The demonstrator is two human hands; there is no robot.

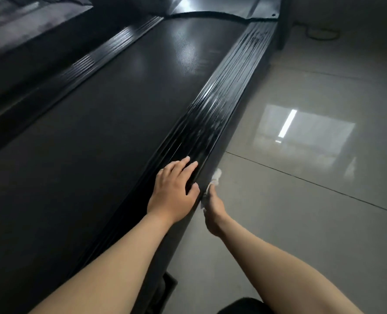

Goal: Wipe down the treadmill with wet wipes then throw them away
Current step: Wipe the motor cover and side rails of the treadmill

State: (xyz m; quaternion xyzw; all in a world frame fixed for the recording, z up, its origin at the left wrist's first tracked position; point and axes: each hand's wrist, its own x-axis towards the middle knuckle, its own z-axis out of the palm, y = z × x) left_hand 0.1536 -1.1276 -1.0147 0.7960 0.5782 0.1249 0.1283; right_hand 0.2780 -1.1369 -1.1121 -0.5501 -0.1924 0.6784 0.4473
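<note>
The black treadmill [111, 137] runs diagonally through the view, its belt flanked by ribbed side rails. My left hand [174, 189] rests flat, fingers straight, on the right side rail [228, 103]. My right hand [214, 211] is below the rail's outer edge and presses a white wet wipe [215, 177] against the rail's outer side face. Its fingers are mostly hidden behind the wipe and the rail. The rail's ribs ahead of my hands look streaked and shiny.
Glossy grey floor tiles [312, 200] lie to the right of the treadmill, reflecting a window and a light. A cable [321, 34] lies on the floor at the far right. The treadmill's upright frame and console [25, 30] stand at upper left.
</note>
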